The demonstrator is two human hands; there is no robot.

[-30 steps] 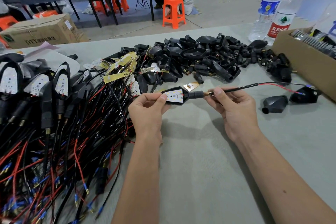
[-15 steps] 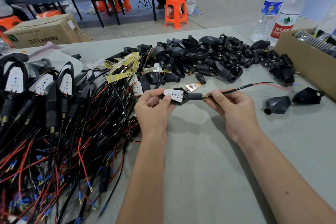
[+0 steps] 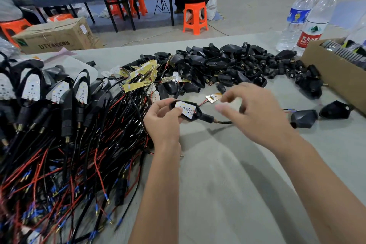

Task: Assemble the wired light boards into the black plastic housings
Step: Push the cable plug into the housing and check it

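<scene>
My left hand [image 3: 163, 123] grips a black plastic housing [image 3: 195, 114] with a white light board [image 3: 186, 109] seated in it; its black cable runs off to the right over the table. My right hand [image 3: 251, 113] hovers just right of the housing, blurred, fingers loosely spread and holding nothing. A loose light board [image 3: 213, 97] with red wire lies on the table just behind the hands. A pile of empty black housings [image 3: 227, 65] lies further back. Finished wired units [image 3: 65, 105] are heaped at the left.
Two single housings [image 3: 304, 118] lie at the right near a cardboard box [image 3: 332, 73]. Two water bottles [image 3: 311, 25] stand at the back right. Yellow-backed boards [image 3: 138, 77] lie beside the pile. Beyond the table, a person sits on an orange stool [image 3: 195, 18].
My right hand has let go of the cable and lifted away, fingers spreading. My left hand has tilted the housing, still holding it. The view has shifted slightly.
</scene>
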